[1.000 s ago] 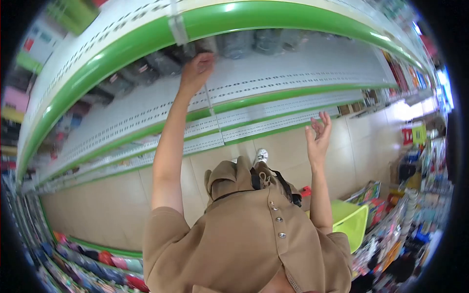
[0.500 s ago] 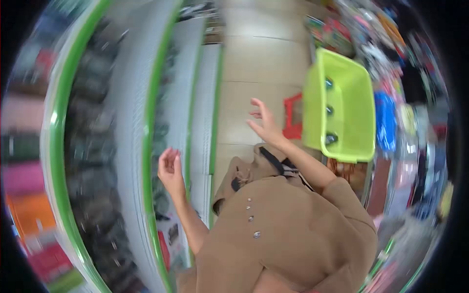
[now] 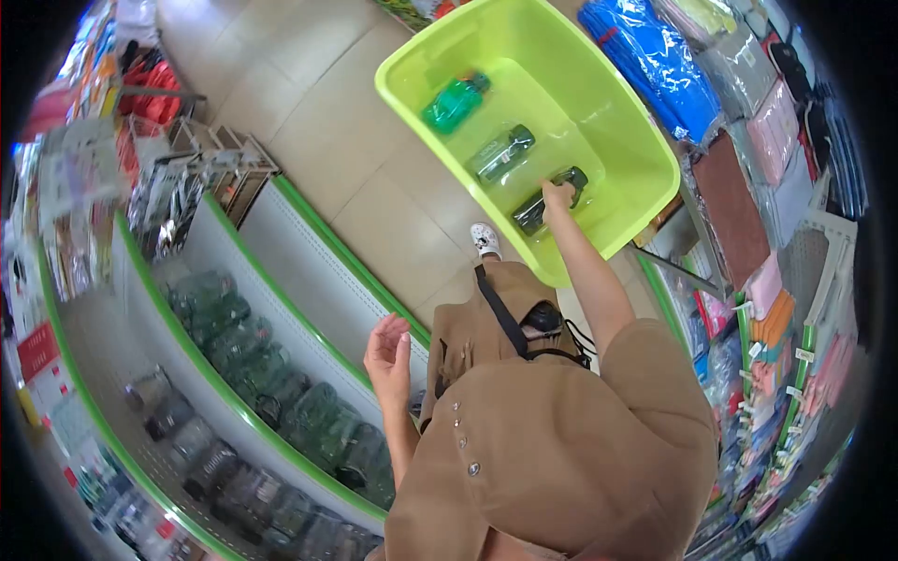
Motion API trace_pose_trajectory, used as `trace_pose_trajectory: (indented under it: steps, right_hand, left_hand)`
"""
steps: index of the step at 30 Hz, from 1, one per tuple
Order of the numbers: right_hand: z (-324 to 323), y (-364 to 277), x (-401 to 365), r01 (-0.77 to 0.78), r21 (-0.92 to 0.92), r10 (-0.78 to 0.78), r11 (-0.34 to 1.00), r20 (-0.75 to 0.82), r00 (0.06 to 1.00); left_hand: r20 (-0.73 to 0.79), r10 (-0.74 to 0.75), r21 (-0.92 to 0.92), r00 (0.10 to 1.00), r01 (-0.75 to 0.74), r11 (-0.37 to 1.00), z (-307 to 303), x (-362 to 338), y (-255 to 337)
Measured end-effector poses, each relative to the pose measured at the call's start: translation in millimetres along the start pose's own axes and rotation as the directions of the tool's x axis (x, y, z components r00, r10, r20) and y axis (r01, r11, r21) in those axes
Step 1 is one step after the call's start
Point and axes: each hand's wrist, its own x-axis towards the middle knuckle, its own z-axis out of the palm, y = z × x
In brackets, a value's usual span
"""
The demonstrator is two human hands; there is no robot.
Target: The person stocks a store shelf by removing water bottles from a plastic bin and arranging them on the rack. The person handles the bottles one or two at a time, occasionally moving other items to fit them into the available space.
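Observation:
My right hand (image 3: pixel 558 195) reaches into a large lime-green plastic tub (image 3: pixel 629 159) and has its fingers closed around a dark water bottle (image 3: pixel 531 215) with a black cap. The bottle lies on its side at the tub's near end. Beside it lie a clear grey bottle (image 3: pixel 503 155) with a dark cap and a green bottle (image 3: pixel 453 105). My left hand (image 3: pixel 388 352) hangs in the air near the green-edged shelves, holding nothing, its fingers loosely bent and the thumb apart.
On the left, tiered shelves (image 3: pixel 309 271) with green edges carry several clear bottles (image 3: pixel 253 355). A tiled floor (image 3: pixel 374 178) runs between shelves and tub. Packaged textiles, including a blue bag (image 3: pixel 655 70) and a brown pack (image 3: pixel 730 210), line the right side.
My view has turned toward the tub, which now appears closer. My right hand has moved into it and taken hold of the dark bottle. My left hand stays free.

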Motion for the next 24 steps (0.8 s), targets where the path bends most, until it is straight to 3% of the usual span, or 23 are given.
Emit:
trace_pose_trajectory:
  steps: [1,3,4,6,8,10,18,20,21,23,24]
  right_hand:
    - [16,23,30,-0.023,0.004,0.023,1.000,-0.010,1.000]
    - [45,71,78,-0.362,0.380,0.331,0.851,0.148,0.932]
    - [41,66,73,-0.379,0.378,0.350,0.845,0.148,0.925]
    - [30,43,44,-0.443,0.038,0.440,0.896,0.065,0.896]
    - [43,52,52,-0.495,-0.026,0.495,0.869,0.077,0.865]
    - [50,61,64,-0.561,-0.109,0.560,0.820,-0.042,0.827]
    - [46,84,73,-0.384,-0.094,0.376,0.919,-0.087,0.922]
    - [43,69,68,-0.318,0.239,0.341,0.917,-0.059,0.938]
    - [40,60,68,-0.315,0.247,0.339,0.916,-0.059,0.939]
    - [21,18,60,-0.324,0.446,0.270,0.834,0.183,0.945]
    - [15,6,58,-0.319,0.458,0.264,0.830,0.182,0.947]
  left_hand:
    - [0.019,-0.008,0.015,1.000,0.007,1.000,5,8,2]
    - [0.092,-0.082,0.064,0.992,0.077,0.995,18,19,4]
    - [0.097,-0.094,0.080,0.991,0.087,0.993,23,23,5]
    - [0.142,-0.153,0.122,0.978,0.136,0.983,32,30,9]
    - [0.142,-0.181,0.157,0.973,0.159,0.975,36,37,13]
    - [0.165,-0.201,0.163,0.966,0.174,0.971,40,47,13]
    - [0.162,-0.205,0.216,0.965,0.168,0.962,50,66,18]
    - [0.181,-0.185,0.217,0.966,0.145,0.965,55,70,23]
    - [0.207,-0.198,0.228,0.958,0.150,0.962,58,73,24]
    - [0.240,-0.199,0.238,0.950,0.141,0.961,66,80,29]
    - [0.274,-0.180,0.244,0.945,0.112,0.963,70,84,32]
